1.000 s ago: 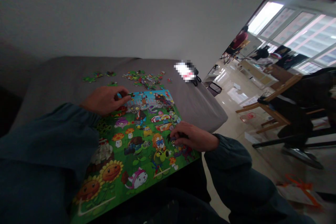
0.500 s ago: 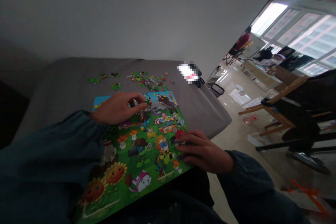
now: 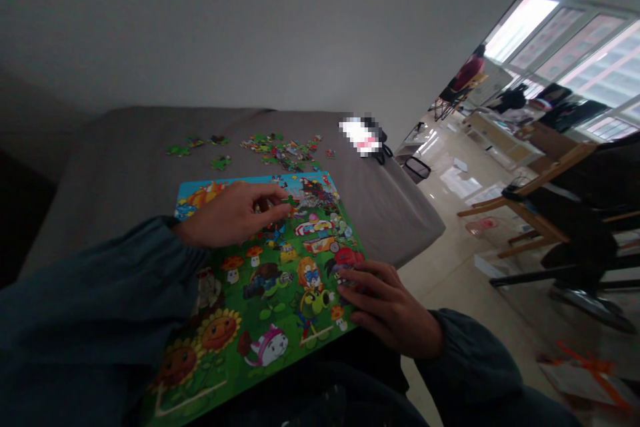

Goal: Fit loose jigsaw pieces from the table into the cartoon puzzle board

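Note:
A colourful jigsaw puzzle (image 3: 270, 280) with sunflowers and other cartoon figures on green lies in front of me, overhanging the table's near edge. My left hand (image 3: 240, 213) is over its upper part, thumb and fingers pinched on a small green puzzle piece (image 3: 291, 200), largely hidden by the fingertips. Whether that piece touches the board, I cannot tell. On the puzzle's right edge rests my right hand (image 3: 383, 300), fingers stretched out and holding nothing. Behind the puzzle, loose puzzle pieces (image 3: 285, 150) lie in a cluster, and several more (image 3: 220, 162) are scattered to the left.
The grey cloth-covered table (image 3: 390, 213) stands against a pale wall. A pixelated white object (image 3: 361, 135) with black straps sits at its back right corner. To the right, a wooden chair (image 3: 540, 193) with a person's leg beside it stands on the tiled floor.
My left hand has shifted slightly right across the puzzle with the piece between its fingers. My right hand has slid a little lower along the right edge.

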Available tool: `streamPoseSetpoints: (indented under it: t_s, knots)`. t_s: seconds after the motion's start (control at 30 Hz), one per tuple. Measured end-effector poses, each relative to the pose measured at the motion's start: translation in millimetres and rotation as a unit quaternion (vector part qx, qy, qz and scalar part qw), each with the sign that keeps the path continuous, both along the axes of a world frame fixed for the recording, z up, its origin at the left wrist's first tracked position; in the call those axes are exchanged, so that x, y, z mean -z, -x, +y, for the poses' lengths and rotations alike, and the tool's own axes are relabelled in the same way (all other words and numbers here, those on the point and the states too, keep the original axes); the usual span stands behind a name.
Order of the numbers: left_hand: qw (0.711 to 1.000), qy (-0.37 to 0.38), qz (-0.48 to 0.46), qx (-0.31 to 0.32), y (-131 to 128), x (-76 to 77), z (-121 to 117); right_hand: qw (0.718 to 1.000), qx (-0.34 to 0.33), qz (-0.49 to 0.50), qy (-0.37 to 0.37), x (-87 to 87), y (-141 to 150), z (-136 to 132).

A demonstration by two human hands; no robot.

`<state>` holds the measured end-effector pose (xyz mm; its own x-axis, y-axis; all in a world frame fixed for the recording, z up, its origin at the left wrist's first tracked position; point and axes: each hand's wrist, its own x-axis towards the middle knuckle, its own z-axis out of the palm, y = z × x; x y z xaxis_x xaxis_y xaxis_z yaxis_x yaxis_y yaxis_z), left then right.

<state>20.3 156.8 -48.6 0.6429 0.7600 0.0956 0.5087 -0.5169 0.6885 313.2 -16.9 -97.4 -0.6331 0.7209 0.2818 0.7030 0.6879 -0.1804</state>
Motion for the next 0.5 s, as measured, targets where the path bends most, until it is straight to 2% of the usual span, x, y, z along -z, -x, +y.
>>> streamPoseSetpoints:
  t_s: [0.2, 0.5]
  knots:
    - [1.0, -0.001, -0.01, 0.017, -1, 0.8, -1, 1.0, 0.029, 0.009, 0.002, -2.9, -5, 3]
    - [1.0, -0.022, 0.012, 0.009, 0, 1.6, 0, 0.999, 0.051, 0.011, -0.01, 2.3, -10, 11]
